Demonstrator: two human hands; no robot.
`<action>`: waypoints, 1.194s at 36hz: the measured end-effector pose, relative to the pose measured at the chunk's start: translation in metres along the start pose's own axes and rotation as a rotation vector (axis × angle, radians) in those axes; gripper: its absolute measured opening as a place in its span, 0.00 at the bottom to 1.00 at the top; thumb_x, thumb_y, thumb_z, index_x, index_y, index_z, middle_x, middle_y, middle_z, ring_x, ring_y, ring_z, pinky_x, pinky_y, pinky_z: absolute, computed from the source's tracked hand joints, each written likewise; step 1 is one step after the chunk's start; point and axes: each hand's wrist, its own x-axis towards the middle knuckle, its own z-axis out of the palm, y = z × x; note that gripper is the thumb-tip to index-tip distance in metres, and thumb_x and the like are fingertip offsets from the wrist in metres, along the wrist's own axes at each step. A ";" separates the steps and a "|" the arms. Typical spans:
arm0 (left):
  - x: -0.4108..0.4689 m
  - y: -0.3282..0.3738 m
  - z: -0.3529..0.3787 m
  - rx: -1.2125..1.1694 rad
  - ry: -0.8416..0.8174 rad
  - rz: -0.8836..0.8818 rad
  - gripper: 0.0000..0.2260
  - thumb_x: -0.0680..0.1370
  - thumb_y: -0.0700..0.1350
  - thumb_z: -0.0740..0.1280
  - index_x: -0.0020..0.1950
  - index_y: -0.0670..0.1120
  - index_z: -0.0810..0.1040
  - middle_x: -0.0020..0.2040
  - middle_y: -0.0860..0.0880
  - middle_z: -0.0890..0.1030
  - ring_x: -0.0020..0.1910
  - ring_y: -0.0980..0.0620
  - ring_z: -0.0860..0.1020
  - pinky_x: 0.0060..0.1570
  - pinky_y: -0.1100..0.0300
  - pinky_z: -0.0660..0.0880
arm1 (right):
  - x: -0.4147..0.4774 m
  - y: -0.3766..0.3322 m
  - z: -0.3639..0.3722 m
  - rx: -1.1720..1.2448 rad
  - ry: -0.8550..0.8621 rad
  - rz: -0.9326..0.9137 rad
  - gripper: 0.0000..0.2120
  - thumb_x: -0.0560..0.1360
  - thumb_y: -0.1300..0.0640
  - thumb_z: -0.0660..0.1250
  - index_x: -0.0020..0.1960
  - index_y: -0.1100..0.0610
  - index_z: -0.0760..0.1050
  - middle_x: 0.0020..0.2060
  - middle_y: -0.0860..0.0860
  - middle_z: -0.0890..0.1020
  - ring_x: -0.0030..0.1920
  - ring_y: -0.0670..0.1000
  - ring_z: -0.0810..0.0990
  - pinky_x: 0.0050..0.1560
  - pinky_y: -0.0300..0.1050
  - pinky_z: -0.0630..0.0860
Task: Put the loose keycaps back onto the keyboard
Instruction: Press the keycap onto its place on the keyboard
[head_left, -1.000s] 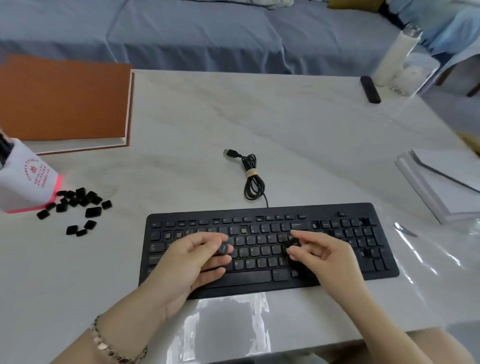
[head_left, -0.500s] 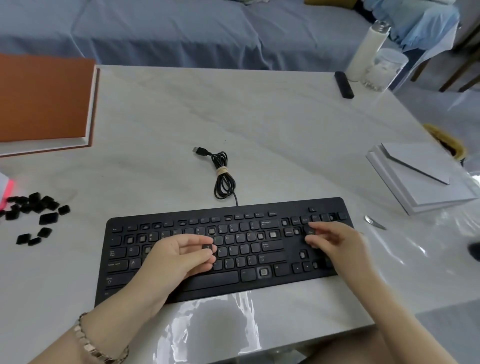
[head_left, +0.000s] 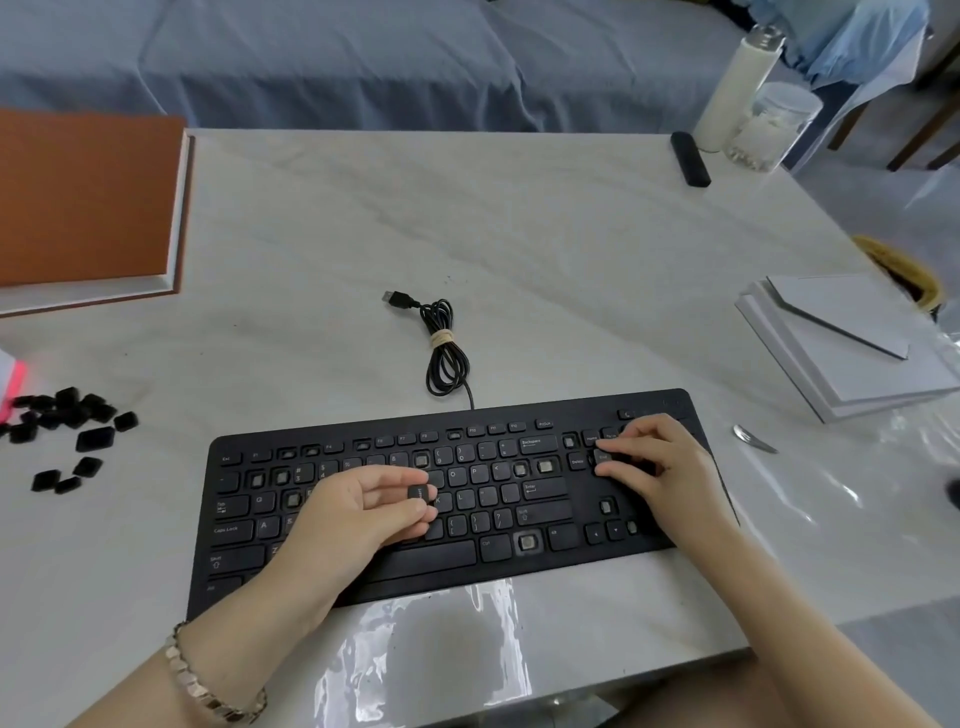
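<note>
On the keyboard (head_left: 457, 499) I read key legends: Esc, Caps Lock, Shift, Backspace, Enter, Ctrl, Delete, Home, PrtScr, F-keys.

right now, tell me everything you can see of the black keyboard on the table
The flat black plastic keyboard lies slightly askew near the marble table's front edge. Several sockets are bare, caps missing. Its bundled black cable trails behind, unplugged. The left hand, pinching a keycap, rests on it; the right hand presses near the navigation keys.

L hand (head_left: 358, 512) palm-down, bracelet at wrist, thumb + fingers pinching small black plastic keycap (head_left: 420, 493). R hand (head_left: 657, 467) palm-down, fingers curled, tips pressing down; forearm angled in from lower right.
</note>
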 end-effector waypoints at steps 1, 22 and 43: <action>0.000 0.000 0.000 0.001 -0.001 -0.001 0.10 0.73 0.29 0.67 0.49 0.41 0.80 0.42 0.45 0.85 0.38 0.53 0.83 0.42 0.65 0.80 | 0.001 0.001 0.001 -0.007 -0.002 -0.004 0.11 0.65 0.61 0.76 0.47 0.53 0.83 0.42 0.44 0.75 0.47 0.34 0.72 0.48 0.22 0.63; -0.001 -0.001 0.002 -0.010 -0.035 0.069 0.12 0.72 0.28 0.68 0.48 0.42 0.81 0.44 0.47 0.85 0.43 0.51 0.84 0.43 0.65 0.80 | -0.019 0.006 0.017 -0.537 0.262 -0.449 0.15 0.75 0.51 0.61 0.49 0.58 0.83 0.47 0.56 0.80 0.46 0.53 0.73 0.39 0.48 0.76; 0.004 0.007 0.021 0.035 0.033 0.201 0.04 0.74 0.36 0.69 0.46 0.44 0.78 0.40 0.47 0.85 0.35 0.61 0.80 0.35 0.68 0.75 | -0.015 0.008 0.011 -0.239 0.188 -0.207 0.15 0.74 0.50 0.61 0.54 0.56 0.81 0.52 0.52 0.79 0.54 0.48 0.72 0.60 0.44 0.66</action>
